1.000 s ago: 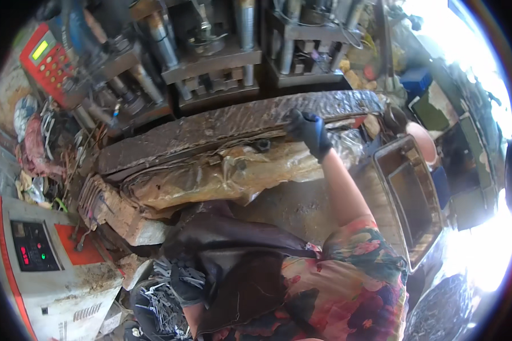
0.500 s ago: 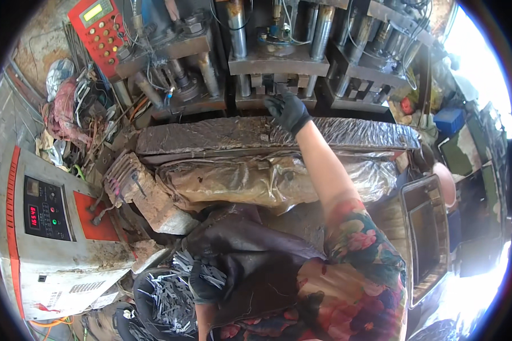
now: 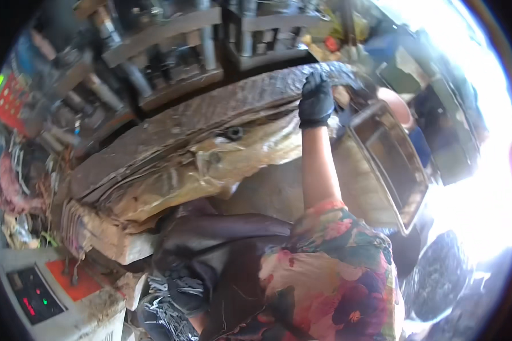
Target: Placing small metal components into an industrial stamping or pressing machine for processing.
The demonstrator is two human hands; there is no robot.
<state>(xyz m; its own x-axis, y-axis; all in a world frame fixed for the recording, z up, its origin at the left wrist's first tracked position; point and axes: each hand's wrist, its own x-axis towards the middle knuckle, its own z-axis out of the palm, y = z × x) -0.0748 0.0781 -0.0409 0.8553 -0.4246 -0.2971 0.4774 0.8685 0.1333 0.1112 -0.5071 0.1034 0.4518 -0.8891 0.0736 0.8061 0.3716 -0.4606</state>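
The right hand (image 3: 316, 101), in a black glove, lies flat with fingers spread on the dark edge of the bench (image 3: 210, 111) in the upper middle of the frame. Its bare forearm runs down to a flowered sleeve (image 3: 335, 267) at lower right. The left hand (image 3: 185, 292), also gloved, sits at the lower middle, touching a heap of metal pieces (image 3: 165, 315), half hidden by a dark apron (image 3: 227, 250). Crumpled plastic sheet (image 3: 210, 170) hangs under the bench edge. Right of the right hand stands a metal tray (image 3: 389, 159). A press (image 3: 170, 40) fills the top, blurred. A control box (image 3: 45, 290) sits at lower left
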